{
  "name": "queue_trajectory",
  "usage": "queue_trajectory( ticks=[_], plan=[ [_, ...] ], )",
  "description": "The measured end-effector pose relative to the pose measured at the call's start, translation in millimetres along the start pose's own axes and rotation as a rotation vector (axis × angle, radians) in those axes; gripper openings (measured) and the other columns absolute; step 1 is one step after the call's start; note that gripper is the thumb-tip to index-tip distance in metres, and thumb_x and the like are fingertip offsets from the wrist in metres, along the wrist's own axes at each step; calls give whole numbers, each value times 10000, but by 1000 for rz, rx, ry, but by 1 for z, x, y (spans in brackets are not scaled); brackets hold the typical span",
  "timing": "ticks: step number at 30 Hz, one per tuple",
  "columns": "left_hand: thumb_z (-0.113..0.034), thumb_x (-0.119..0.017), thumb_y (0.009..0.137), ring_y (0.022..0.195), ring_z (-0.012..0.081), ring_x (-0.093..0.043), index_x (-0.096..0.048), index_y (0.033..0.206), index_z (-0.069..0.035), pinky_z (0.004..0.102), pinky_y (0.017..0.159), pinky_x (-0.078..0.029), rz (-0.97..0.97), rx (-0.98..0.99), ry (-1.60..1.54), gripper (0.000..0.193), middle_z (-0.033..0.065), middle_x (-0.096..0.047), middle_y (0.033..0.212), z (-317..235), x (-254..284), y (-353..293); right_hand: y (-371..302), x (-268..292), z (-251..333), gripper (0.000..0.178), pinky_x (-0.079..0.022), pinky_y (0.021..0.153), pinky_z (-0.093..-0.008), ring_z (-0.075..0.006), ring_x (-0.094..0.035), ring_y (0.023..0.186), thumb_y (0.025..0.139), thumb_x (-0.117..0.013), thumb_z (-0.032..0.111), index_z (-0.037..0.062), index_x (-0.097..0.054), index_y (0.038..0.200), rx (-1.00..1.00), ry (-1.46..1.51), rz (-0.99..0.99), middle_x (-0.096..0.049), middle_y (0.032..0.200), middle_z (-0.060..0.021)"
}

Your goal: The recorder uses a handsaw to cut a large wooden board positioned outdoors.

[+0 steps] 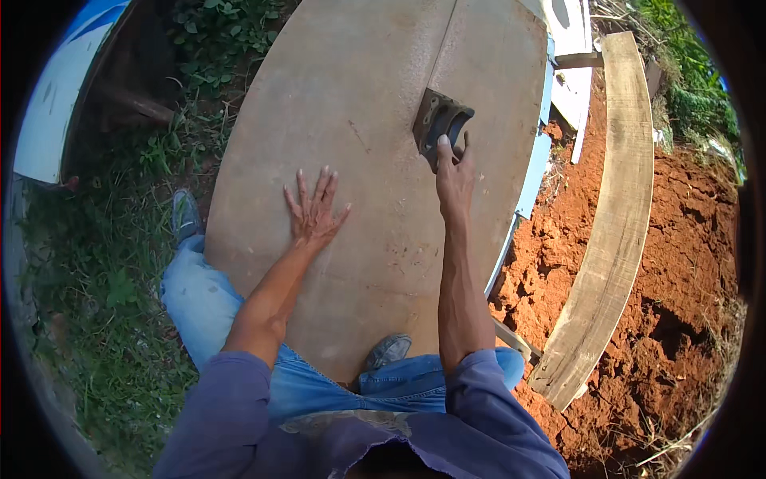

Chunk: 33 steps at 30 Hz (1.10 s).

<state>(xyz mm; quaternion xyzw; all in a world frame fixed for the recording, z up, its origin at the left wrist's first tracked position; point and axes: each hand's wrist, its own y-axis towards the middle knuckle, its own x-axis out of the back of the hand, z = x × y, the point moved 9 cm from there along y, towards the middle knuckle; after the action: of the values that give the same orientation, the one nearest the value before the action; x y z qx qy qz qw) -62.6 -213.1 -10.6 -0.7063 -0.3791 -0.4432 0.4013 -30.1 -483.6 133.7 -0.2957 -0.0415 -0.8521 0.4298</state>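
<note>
My left hand [317,211] lies flat on a large tan wooden board [343,104], its fingers spread and nothing in them. To its right, my right hand [455,180] grips the dark handle of a handsaw [444,128]. Thumb and fingers are at the near end of the handle. The wide heel of the saw's blade shows above the board; the rest of the blade is hidden. A thin straight cut line runs from the saw toward the far edge, with pale dust along it.
A wooden plank [610,207] lies at the right above red soil [686,239]. Light-blue pieces [533,176] show under the board's right edge. Grass [104,319] covers the left, below a white and blue panel [60,112]. My shoe [388,351] rests on the near part of the board.
</note>
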Motion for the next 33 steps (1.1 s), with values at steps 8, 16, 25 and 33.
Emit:
queue_trajectory(
  ticks=[8,16,25,33],
  plan=[
    [-585,-446,955,1512,450,56,-168,1605,-211,722,1140,18,27,29,-47,800,-27,-31,1686,19,-14,-2,59,-51,20,297,-479,467,-323,-164,-583,514,968,-635,296,1,-625,932,-207,190,-36,-626,681,-85],
    [-583,-453,955,1511,451,72,-164,1607,-219,725,1137,24,140,38,-18,800,-28,-21,1686,18,-20,-8,-191,48,53,467,-408,471,-234,-80,-501,479,991,-570,168,-72,-503,1386,-86,140,-59,-536,601,-16],
    [-600,-425,963,1512,453,30,-159,1606,-255,733,1139,-35,30,63,-31,778,-60,-6,1684,14,-19,17,-38,-16,29,219,-384,454,-267,-73,-500,489,980,-599,176,-18,-614,878,-86,109,-109,-550,604,13],
    [-585,-454,957,1517,443,16,-156,1608,-255,726,1139,-39,124,77,9,788,-55,-6,1685,21,-10,-5,-255,70,48,489,-436,511,-248,-99,-515,494,1006,-515,208,-99,-485,1386,-119,136,-80,-552,588,-35]
  ],
)
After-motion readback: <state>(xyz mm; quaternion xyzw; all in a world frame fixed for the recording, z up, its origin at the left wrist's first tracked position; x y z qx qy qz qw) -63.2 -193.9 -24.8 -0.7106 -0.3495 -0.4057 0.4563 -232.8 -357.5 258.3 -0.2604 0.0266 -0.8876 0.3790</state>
